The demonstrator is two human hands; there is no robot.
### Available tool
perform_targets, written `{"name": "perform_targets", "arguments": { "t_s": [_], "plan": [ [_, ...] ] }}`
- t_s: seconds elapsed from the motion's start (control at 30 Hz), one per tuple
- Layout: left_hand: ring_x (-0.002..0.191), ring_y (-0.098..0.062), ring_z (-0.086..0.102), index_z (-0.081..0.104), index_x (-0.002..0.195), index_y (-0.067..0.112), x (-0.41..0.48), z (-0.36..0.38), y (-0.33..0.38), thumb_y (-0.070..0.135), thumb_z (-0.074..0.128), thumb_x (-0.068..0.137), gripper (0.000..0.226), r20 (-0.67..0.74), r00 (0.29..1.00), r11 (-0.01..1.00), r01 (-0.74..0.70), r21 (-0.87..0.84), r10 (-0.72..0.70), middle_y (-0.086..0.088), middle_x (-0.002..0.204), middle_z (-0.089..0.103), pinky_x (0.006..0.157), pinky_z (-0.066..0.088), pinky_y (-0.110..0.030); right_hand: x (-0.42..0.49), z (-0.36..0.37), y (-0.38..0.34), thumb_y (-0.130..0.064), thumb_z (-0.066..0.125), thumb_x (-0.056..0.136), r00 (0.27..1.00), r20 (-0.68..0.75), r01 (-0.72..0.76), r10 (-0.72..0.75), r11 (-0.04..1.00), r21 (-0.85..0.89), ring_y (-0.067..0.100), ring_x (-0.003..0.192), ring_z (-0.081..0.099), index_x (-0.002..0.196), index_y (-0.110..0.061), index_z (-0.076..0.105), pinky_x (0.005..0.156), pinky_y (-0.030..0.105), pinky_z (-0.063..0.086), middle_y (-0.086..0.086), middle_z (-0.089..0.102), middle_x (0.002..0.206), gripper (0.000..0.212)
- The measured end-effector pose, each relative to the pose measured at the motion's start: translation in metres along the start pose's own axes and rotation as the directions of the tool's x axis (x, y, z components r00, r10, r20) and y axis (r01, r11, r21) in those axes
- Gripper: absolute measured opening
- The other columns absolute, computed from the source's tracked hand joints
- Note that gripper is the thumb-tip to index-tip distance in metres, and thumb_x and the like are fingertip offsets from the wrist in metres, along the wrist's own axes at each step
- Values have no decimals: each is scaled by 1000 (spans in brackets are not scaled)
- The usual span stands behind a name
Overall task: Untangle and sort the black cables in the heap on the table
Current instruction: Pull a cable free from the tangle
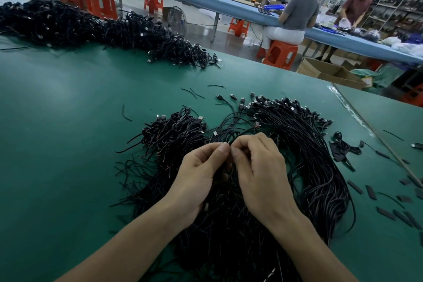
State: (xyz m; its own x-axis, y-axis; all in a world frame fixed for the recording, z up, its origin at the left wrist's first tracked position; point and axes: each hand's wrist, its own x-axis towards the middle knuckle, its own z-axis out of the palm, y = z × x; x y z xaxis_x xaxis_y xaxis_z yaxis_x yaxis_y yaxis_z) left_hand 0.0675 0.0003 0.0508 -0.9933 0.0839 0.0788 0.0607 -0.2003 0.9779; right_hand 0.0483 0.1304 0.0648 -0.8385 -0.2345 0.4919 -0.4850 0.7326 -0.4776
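A tangled heap of black cables (169,142) with small plugs lies on the green table (68,121) in front of me. To its right, an aligned bundle of black cables (320,167) curves toward me, plugs fanned out at the far end. My left hand (196,176) and my right hand (258,169) are together over the middle of the heap, fingertips almost touching. Both pinch thin black cables between thumb and fingers. What exactly lies under the palms is hidden.
A long pile of more black cables (91,27) stretches across the table's far left. Several short black sleeve pieces (370,192) are scattered at the right, near a table seam (375,130). Orange stools (280,54), a cardboard box (332,72) and two people stand beyond the edge.
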Motion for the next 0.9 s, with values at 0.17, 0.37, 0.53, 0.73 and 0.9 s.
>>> {"name": "perform_targets", "arguments": {
  "t_s": [0.17,0.37,0.53,0.73,0.9],
  "plan": [
    [49,-6,36,72,98,8,9,-13,-9,37,61,88,33,-42,999,999,18,51,-16,-3,58,42,47,31,-15,0,-3,0,-18,60,96,999,-30,28,-27,999,30,10,90,51,93,-20,62,77,26,48,-12,55,92,4],
    [47,-13,55,71,87,22,9,-10,-13,44,53,91,28,-44,992,993,-116,32,117,-2,56,60,47,46,-21,-2,5,-8,-17,60,97,990,-140,-10,35,985,172,12,87,56,93,-20,63,75,23,46,-16,56,90,6],
    [68,-11,61,69,91,27,3,-5,-17,35,54,101,20,-106,948,953,-296,56,301,5,75,67,61,50,-25,-5,9,-17,-17,60,97,974,-2,-195,226,845,498,11,84,67,96,-17,66,75,30,56,-7,68,89,6],
    [92,-17,69,67,97,20,1,-5,-10,43,35,102,40,-156,915,925,-353,141,373,-1,95,71,78,55,-30,-5,4,-18,-12,59,98,966,139,-258,219,758,599,6,79,68,89,-17,70,73,22,54,-9,72,82,15],
    [105,-18,70,49,113,20,3,-10,-4,2,60,93,29,-89,926,929,-369,-15,366,-5,104,75,89,54,-23,-9,5,-14,-14,59,97,930,260,-367,259,629,685,10,80,70,93,-11,72,71,18,53,0,75,84,14]
  ]
}}
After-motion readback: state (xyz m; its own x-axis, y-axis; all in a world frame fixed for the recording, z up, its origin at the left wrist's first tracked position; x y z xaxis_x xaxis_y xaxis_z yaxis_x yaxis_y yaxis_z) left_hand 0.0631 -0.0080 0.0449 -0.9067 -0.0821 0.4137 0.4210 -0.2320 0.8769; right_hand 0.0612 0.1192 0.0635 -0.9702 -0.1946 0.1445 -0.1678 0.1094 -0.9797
